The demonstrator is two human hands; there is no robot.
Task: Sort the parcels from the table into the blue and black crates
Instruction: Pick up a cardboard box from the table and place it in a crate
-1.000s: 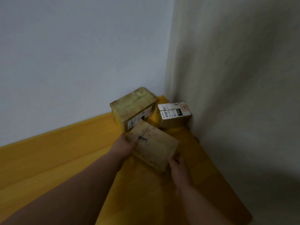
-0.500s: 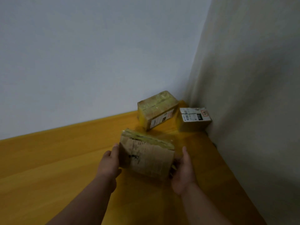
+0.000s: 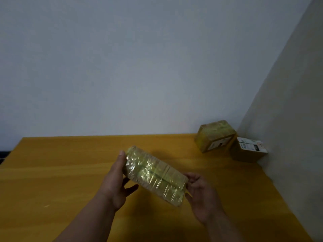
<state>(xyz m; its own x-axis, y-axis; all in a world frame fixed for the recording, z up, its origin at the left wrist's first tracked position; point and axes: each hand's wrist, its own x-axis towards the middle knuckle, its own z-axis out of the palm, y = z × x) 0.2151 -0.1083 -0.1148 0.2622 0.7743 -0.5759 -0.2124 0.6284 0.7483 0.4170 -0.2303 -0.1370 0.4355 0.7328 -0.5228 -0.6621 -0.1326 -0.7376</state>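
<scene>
I hold a flat cardboard parcel wrapped in shiny clear tape above the yellow wooden table. My left hand grips its left end, thumb along the edge. My right hand grips its right end, fingers curled behind it. The parcel is tilted, its taped face turned up toward me. Two more parcels stand in the far right corner: a taped brown box and a smaller box with a white label. No crate is in view.
A pale wall runs behind the table and a second wall closes the right side. The table's left end shows at the far left, with a dark strip beyond it.
I have lifted the parcel off the table, drawn it toward me and turned its taped face up. My view has swung left, so the two corner parcels now sit far right.
</scene>
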